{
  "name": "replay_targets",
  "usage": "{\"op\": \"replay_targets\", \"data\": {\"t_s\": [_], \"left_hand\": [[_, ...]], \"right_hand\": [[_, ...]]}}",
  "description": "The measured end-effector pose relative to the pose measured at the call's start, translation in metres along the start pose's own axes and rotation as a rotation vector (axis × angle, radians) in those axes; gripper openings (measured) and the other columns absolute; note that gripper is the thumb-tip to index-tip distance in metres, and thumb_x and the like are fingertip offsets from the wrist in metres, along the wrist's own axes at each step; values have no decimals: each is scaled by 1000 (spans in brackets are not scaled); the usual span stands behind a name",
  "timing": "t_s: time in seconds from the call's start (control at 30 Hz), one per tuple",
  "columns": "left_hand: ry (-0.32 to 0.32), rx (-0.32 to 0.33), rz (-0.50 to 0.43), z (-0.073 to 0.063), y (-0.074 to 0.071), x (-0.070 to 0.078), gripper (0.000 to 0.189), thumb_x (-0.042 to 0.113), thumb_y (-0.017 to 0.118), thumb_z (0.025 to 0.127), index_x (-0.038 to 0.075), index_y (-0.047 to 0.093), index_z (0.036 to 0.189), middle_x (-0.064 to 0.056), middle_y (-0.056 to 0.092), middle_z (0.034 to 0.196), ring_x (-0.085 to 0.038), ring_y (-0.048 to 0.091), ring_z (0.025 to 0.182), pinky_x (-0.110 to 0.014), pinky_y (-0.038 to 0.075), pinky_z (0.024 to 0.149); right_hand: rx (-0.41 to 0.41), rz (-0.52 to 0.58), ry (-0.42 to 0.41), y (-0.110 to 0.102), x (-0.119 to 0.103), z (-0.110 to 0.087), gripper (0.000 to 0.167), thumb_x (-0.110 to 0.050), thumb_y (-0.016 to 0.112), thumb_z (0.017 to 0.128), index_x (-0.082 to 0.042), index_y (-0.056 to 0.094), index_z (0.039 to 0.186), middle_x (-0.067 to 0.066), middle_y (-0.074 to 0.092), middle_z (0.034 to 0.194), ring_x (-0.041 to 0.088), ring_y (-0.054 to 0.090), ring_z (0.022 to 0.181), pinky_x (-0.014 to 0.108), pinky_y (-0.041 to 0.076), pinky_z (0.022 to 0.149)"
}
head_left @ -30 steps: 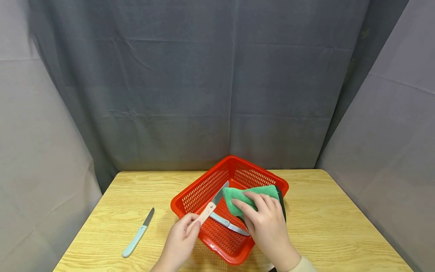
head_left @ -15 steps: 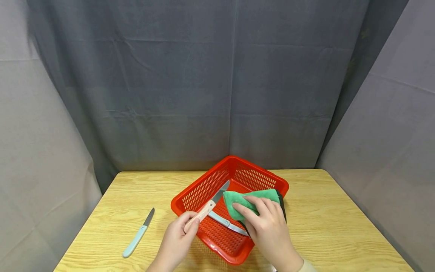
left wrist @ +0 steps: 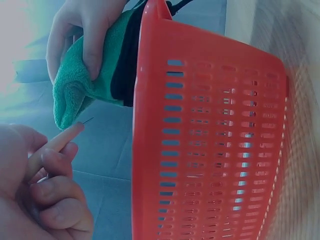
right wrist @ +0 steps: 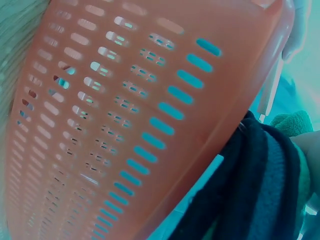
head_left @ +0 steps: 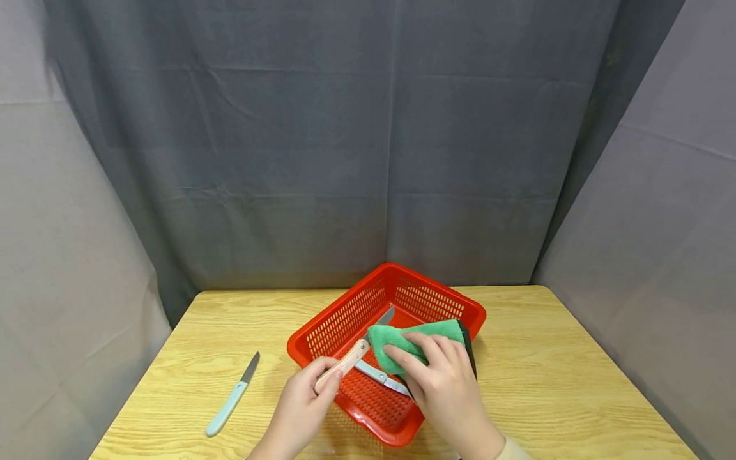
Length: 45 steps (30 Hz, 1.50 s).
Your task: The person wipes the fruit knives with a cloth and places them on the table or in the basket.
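One wooden-handled knife (head_left: 347, 364) is over the red basket (head_left: 296, 348), left hand (head_left: 299, 404) pinching its handle. Right hand (head_left: 451, 393) grips a green cloth (head_left: 382, 343); head view shows it overlapping the blade, tip sticking out past it. Can't tell if they touch. Blue-handled knife (head_left: 370, 370) lies in the basket, below the held one. Second blue-handled knife (head_left: 228, 410) lies on the table (head_left: 575, 383), left of the basket, apart from it.

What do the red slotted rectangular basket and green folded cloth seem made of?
Red slotted rectangular basket: likely moulded plastic, glossy, from rim highlights and regular slots.
Green folded cloth: probably microfibre, matte, given its fuzzy pile; exact fibre unclear.
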State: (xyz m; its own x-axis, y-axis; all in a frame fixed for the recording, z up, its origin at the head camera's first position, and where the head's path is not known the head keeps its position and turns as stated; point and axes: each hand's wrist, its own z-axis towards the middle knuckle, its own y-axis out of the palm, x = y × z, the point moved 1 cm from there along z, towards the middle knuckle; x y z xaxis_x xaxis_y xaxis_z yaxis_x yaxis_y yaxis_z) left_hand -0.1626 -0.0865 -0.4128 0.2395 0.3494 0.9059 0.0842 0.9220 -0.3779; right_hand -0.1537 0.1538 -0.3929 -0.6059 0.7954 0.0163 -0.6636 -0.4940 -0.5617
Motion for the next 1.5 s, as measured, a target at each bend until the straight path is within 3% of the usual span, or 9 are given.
{"op": "replay_targets", "data": {"t_s": [0.07,0.17,0.3,0.4,0.53,0.6,0.67,0.83,1.5], "left_hand": [[0,-5,3,0,0,1,9,22,65,101,17,71,106,4,51,66,-2,38,50,-19,34,45],[3,-10,9,0,-1,2,9,23,65,102,18,71,107,4,51,66,-2,39,50,-20,34,45],[15,-18,21,-1,-4,3,11,25,64,102,19,72,108,4,51,66,-2,39,50,-20,35,45],[22,-26,30,0,-4,4,10,25,64,103,20,71,108,5,51,66,-2,39,50,-20,35,45],[33,-28,44,0,-4,5,9,22,63,103,19,71,106,5,51,66,-1,39,51,-19,36,46],[42,-24,48,1,-4,6,9,21,63,103,19,71,105,5,50,67,-1,40,51,-20,36,46],[52,-20,48,2,-4,6,9,20,63,103,19,71,105,5,50,67,-2,40,52,-20,36,46],[54,-19,35,3,-3,9,9,19,63,103,19,71,106,5,51,66,-1,40,51,-20,35,45],[16,-76,-74,9,-5,8,15,19,61,104,12,72,112,3,49,65,0,32,44,-15,27,41]], "right_hand": [[-7,2,1,0,0,0,37,-40,41,111,-29,75,121,6,69,120,28,61,100,47,46,83],[-9,3,-2,1,-1,1,23,-29,58,105,-29,74,122,6,69,121,28,61,99,47,47,83],[-4,1,-7,1,-1,1,38,-19,75,85,-29,74,122,6,69,121,28,62,99,47,47,83],[-12,3,-1,0,-1,1,40,-18,77,84,-29,74,122,6,69,121,28,61,100,47,47,83],[-14,6,3,0,-1,1,22,-28,64,103,-29,74,122,6,69,122,28,61,100,46,46,83],[-14,5,3,0,-1,2,23,-32,60,105,-29,74,122,5,69,122,28,62,101,46,46,83],[-15,3,6,0,-1,2,22,-28,65,102,-29,74,122,6,69,122,28,62,101,46,46,83],[-35,-9,30,0,-1,2,41,-17,81,83,-30,74,122,5,69,122,27,61,101,46,46,83],[-67,-49,172,-1,13,3,48,-10,87,78,-29,74,121,8,67,124,27,60,104,48,46,83]]}}
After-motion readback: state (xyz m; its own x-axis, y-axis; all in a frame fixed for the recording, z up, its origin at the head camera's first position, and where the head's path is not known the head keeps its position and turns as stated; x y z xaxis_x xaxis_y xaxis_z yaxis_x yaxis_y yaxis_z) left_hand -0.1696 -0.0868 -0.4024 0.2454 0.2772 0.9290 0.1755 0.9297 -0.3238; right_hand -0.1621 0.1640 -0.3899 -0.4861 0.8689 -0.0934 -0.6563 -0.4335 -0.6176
